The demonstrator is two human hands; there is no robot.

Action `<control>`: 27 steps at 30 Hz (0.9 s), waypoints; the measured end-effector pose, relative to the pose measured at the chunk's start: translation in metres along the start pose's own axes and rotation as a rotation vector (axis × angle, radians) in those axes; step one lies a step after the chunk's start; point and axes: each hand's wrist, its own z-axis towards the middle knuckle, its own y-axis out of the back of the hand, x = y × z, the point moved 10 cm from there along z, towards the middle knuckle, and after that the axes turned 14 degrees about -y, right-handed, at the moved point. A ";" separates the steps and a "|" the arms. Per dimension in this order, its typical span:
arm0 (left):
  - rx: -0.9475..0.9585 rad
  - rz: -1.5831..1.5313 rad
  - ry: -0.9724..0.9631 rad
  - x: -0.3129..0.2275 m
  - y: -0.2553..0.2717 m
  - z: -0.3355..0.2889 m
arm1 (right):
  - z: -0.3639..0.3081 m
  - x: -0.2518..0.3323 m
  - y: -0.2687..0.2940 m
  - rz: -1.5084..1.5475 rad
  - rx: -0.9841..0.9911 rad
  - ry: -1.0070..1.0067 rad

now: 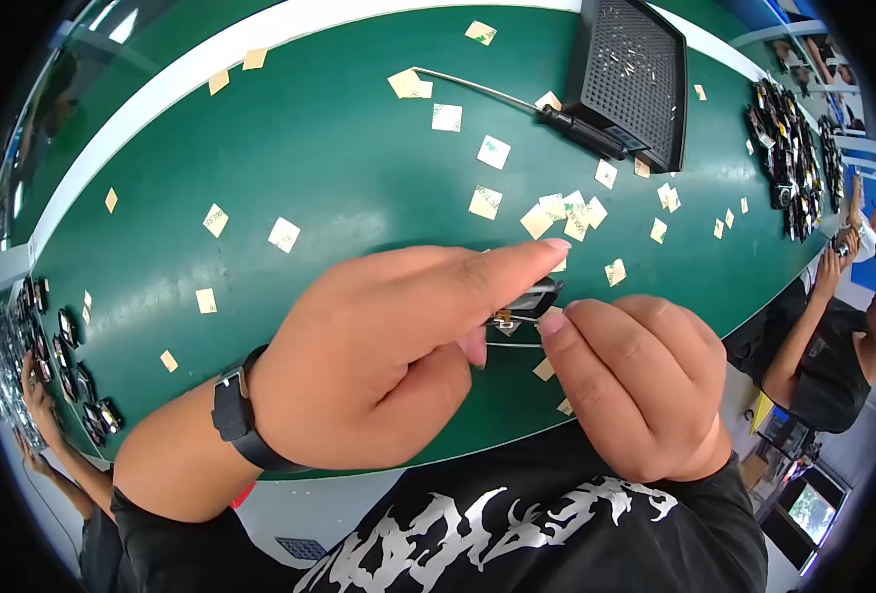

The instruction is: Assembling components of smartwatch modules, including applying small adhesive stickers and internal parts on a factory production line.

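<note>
My left hand, with a black watch on its wrist, is closed around a small black device above the near part of the green table. Its fingers cover most of the device; a bit of gold and orange inner parts shows at the open side. Close by on the right, my right hand pinches thumb and forefinger together at the device's edge. Thin silvery lines run from the device toward those fingertips. What the right fingers hold is too small and hidden to make out.
Beyond my hands, a black-handled screwdriver with a long shaft lies beside a black perforated tray of tiny screws. Small paper squares are scattered about. Black devices crowd the right end, more the left. Other people sit at both sides.
</note>
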 end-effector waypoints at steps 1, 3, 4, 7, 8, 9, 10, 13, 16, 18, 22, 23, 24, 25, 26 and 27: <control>0.001 -0.004 -0.007 0.000 0.000 0.002 | 0.000 -0.001 -0.001 0.020 -0.003 -0.007; -0.001 -0.004 -0.011 0.000 0.002 0.001 | 0.000 -0.002 -0.002 0.045 -0.007 -0.012; 0.002 -0.011 -0.007 0.000 0.002 0.000 | -0.001 -0.003 -0.002 0.097 -0.006 -0.021; -0.002 -0.026 0.002 0.001 0.002 -0.002 | -0.001 -0.006 -0.004 0.169 0.004 -0.018; -0.008 -0.035 0.007 0.003 0.002 -0.003 | -0.001 -0.006 -0.005 0.189 0.014 -0.007; -0.007 -0.034 0.006 0.002 0.002 -0.003 | -0.001 -0.007 -0.005 0.188 0.013 -0.007; -0.006 -0.035 0.012 0.003 0.002 -0.002 | -0.001 -0.006 -0.006 0.175 0.010 0.002; -0.006 -0.035 0.017 0.003 0.002 -0.002 | -0.001 -0.003 -0.005 0.132 -0.014 0.015; -0.011 -0.028 0.019 0.003 0.002 -0.002 | -0.001 -0.001 -0.004 0.093 -0.047 0.017; -0.014 -0.024 0.018 0.003 0.002 -0.002 | -0.002 0.000 -0.003 0.081 -0.059 0.016; -0.014 -0.009 0.009 0.002 0.003 -0.002 | -0.002 0.003 -0.003 0.038 -0.059 0.025; -0.014 -0.005 0.010 0.002 0.003 -0.002 | -0.001 0.004 -0.003 0.029 -0.057 0.026; -0.014 -0.005 0.010 0.002 0.004 -0.002 | -0.001 0.004 -0.003 0.028 -0.056 0.027; -0.012 -0.003 0.007 0.002 0.004 -0.002 | 0.000 0.005 -0.003 0.021 -0.056 0.031; -0.010 0.000 0.005 0.002 0.004 -0.002 | 0.000 0.005 -0.003 0.013 -0.056 0.035; -0.010 0.000 0.005 0.002 0.003 -0.002 | 0.000 0.005 -0.003 0.013 -0.055 0.036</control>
